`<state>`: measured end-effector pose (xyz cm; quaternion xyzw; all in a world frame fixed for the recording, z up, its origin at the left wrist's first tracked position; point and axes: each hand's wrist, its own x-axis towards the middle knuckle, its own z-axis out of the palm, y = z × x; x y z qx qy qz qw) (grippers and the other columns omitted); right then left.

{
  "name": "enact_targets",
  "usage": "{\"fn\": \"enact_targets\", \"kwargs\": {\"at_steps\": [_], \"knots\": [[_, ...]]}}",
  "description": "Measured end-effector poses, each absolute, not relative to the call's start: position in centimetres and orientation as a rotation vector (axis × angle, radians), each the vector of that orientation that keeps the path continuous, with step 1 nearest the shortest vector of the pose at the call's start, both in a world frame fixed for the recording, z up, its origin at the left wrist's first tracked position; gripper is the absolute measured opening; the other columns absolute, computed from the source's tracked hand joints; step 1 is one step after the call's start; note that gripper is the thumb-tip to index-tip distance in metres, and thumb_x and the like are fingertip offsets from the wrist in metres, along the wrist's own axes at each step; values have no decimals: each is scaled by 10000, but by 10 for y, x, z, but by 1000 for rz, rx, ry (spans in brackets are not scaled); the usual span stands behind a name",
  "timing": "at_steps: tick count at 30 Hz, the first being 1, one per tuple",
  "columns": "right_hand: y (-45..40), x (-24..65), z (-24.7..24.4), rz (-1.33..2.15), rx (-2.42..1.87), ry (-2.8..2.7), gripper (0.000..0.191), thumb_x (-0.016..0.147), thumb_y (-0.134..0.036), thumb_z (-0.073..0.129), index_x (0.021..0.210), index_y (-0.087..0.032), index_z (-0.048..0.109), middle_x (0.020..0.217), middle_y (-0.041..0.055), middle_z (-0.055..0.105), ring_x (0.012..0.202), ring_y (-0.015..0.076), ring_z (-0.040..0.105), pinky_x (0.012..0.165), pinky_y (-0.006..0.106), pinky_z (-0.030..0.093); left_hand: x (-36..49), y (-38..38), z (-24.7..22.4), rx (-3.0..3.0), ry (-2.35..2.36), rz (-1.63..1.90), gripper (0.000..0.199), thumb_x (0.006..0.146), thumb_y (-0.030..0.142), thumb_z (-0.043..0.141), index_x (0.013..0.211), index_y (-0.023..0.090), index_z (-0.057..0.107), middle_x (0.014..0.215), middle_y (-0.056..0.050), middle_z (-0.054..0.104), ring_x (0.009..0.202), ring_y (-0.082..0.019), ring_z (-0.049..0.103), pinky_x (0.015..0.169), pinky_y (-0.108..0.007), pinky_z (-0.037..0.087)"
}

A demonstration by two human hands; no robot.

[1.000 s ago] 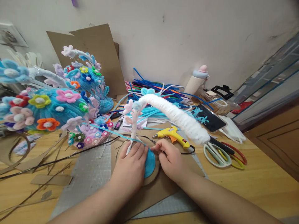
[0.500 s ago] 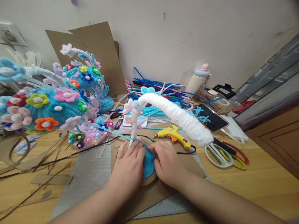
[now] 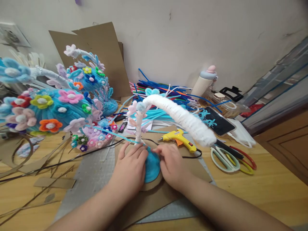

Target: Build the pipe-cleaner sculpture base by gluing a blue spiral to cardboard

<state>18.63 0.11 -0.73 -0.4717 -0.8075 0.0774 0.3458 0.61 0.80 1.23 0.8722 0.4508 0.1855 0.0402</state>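
Observation:
Between my hands stands a round base (image 3: 152,168) covered in blue pipe cleaner, on a brown cardboard disc. From it rises a white wrapped stem (image 3: 178,114) that arches to the right, with small pink and blue flowers near its bend. My left hand (image 3: 131,166) curls over the base's left side, its fingertips pressing at the foot of the stem. A light blue pipe cleaner (image 3: 110,132) runs from the left to these fingertips. My right hand (image 3: 172,165) pinches at the base's back right edge, against the blue strand; the thumb tip is partly hidden.
A yellow glue gun (image 3: 179,139) lies behind my right hand, with scissors (image 3: 225,160) and a phone (image 3: 215,120) to the right. Decorated blue flower pieces (image 3: 50,109) crowd the left. A pipe cleaner pile (image 3: 158,89) and a bottle (image 3: 204,81) stand by the wall.
The white stem's drooping tip has shifted slightly left and up. Both hands stay at the blue base with nearly the same grip.

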Motion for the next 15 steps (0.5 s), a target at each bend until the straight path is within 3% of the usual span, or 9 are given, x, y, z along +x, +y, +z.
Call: {"fn": "enact_targets", "kwargs": {"at_steps": [3,9,15], "knots": [[4,189,-11,184,-1262,-1993,326,750,-20,384,1033,-146,487,982,101,607,912,238,496,801,363,347,3,9,16,2667,1369,546,240,895,94,426,997,217,605,1235,-26,648,1242,-233,502,1106,-510,157],[6,183,-7,183,-1252,-2114,314,698,-16,404,956,-155,516,899,74,627,838,224,517,764,349,333,2,9,14,2676,1340,565,239,891,100,446,1021,221,606,1229,-32,655,1256,-234,492,1111,-511,150],[4,178,-5,104,-1220,-2281,280,802,-45,394,1012,-146,549,896,95,662,855,247,540,758,364,302,-3,15,21,2641,1321,559,223,885,95,434,934,224,610,1123,-25,696,1254,-242,490,1107,-537,121]]}}
